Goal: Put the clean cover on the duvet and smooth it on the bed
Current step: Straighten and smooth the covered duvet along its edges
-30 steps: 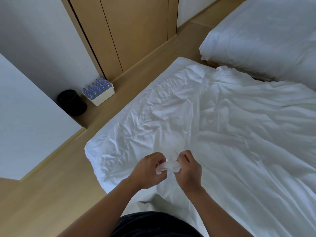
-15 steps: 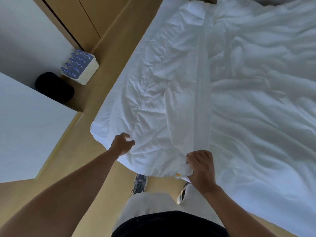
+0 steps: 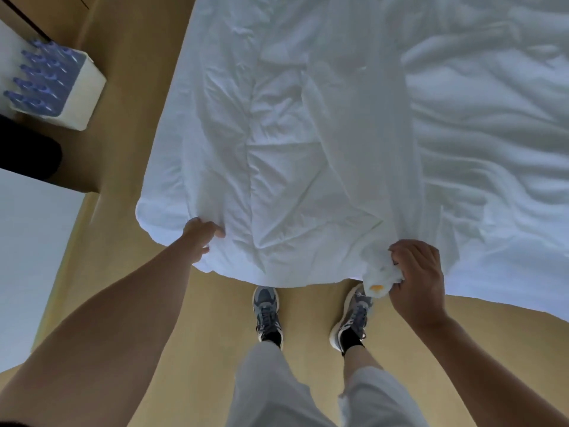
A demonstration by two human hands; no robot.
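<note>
Duvet [image 3: 292,149] position: spread over the bed, which is hidden beneath it. The near edge overhangs the floor [image 3: 308,303] in front of the person's shoes [image 3: 266,312]. Whether the cover is fully on cannot be told, since all the cloth reads as one white mass.

Left hand [image 3: 200,238]: fingers curled over the near edge, gripping it just beside the near-left corner.

Right hand [image 3: 420,282]: fingers closed tight round a bunch [image 3: 380,275] of cloth with a yellow mark, further along the same edge.

Key relation: the whole duvet lies forward of both sets of fingers, its long axis running away from the person. A ridge [image 3: 363,134] of gathered cloth runs from the right-hand bunch straight up the bed. The next move probably calls for an even pull toward the near edge with both hands. The right hand is nearer the ridge, the left nearer the corner.

Count: one duvet, one ridge, two hands on the edge, two shoes. On the floor off the left edge of the bed: one box [image 3: 83,97] of bottles and one dark bin [image 3: 27,152].
</note>
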